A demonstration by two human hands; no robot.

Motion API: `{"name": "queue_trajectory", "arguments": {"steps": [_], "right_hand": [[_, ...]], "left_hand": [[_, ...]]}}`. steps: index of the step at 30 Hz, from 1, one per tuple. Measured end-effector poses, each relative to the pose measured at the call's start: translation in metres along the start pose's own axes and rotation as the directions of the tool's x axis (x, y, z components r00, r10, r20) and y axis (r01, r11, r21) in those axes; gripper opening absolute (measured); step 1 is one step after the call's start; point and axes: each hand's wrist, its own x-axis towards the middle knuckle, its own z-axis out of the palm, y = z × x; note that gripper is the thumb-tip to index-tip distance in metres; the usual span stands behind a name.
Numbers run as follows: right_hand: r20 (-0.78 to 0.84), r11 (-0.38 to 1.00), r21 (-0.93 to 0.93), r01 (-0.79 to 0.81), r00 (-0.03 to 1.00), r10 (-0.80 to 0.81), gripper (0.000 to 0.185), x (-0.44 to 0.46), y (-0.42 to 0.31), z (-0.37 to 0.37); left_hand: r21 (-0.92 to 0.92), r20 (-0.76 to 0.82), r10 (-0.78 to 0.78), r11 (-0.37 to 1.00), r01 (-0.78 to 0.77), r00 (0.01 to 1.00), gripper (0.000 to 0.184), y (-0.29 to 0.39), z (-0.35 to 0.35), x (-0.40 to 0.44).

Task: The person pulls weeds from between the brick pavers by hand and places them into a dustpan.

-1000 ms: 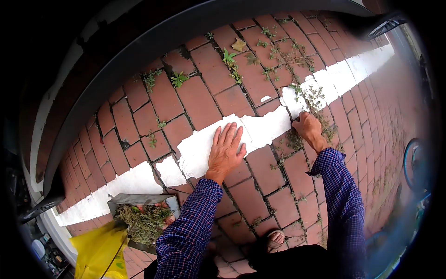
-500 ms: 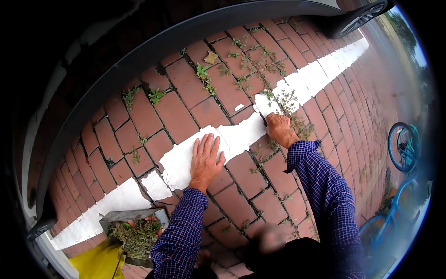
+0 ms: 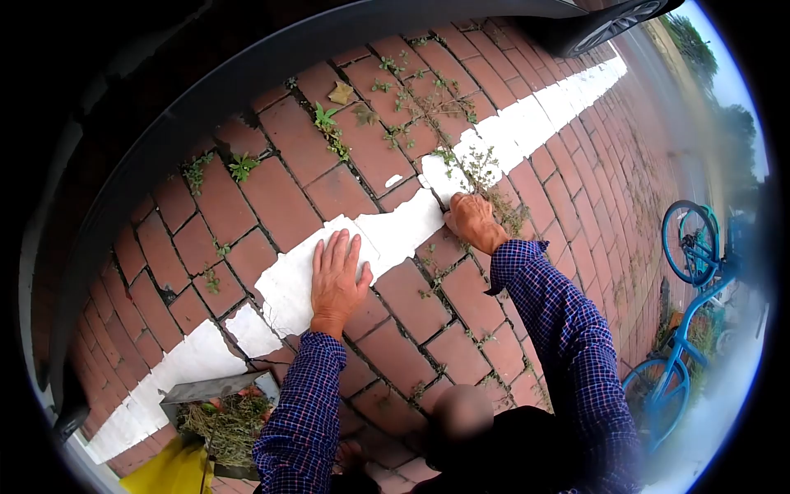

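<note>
My left hand lies flat with fingers spread on the white painted line, which runs slantwise over red brick paving. Closed at the line's lower edge is my right hand, its fingertips hidden beneath it. A thin, leafy weed spreads out just above that hand across the white paint, and its base appears to be in my grip. Both sleeves are blue checked cloth.
Other weeds grow in the brick joints. A dustpan-like box full of pulled plants stands lower left beside something yellow. A car's dark sill and wheel edge the top; bicycles are at right.
The view has shifted slightly, so the paving and both hands appear further left. My left hand stays flat on the line and my right hand stays closed at the weed.
</note>
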Motion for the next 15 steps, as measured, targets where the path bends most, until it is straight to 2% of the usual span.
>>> {"name": "queue_trajectory", "arguments": {"steps": [1,5,9,13,15], "right_hand": [[-0.070,0.996,0.090,0.008,0.998,-0.001,0.028,-0.001,0.010,0.009],[-0.032,0.980,0.184,-0.081,0.996,0.088,0.030,-0.002,0.017,0.010],[-0.019,0.990,0.087,-0.109,0.994,0.111,0.032,-0.008,0.017,0.007],[0.033,0.998,0.063,-0.005,0.999,0.003,0.033,-0.009,0.023,0.004],[0.101,0.998,-0.005,0.067,0.993,-0.066,0.034,-0.011,0.026,0.002]], "left_hand": [[0.001,0.003,-0.010,1.000,0.010,1.000,0.057,0.001,0.001,0.000],[0.006,0.003,-0.022,1.000,0.022,1.000,0.055,0.001,0.001,0.001],[-0.004,-0.016,-0.022,1.000,0.022,1.000,0.052,0.002,0.000,0.002],[0.027,0.000,-0.015,1.000,0.015,1.000,0.051,0.000,0.003,0.000],[0.012,-0.007,-0.017,1.000,0.017,1.000,0.051,0.002,0.001,0.001]]}}
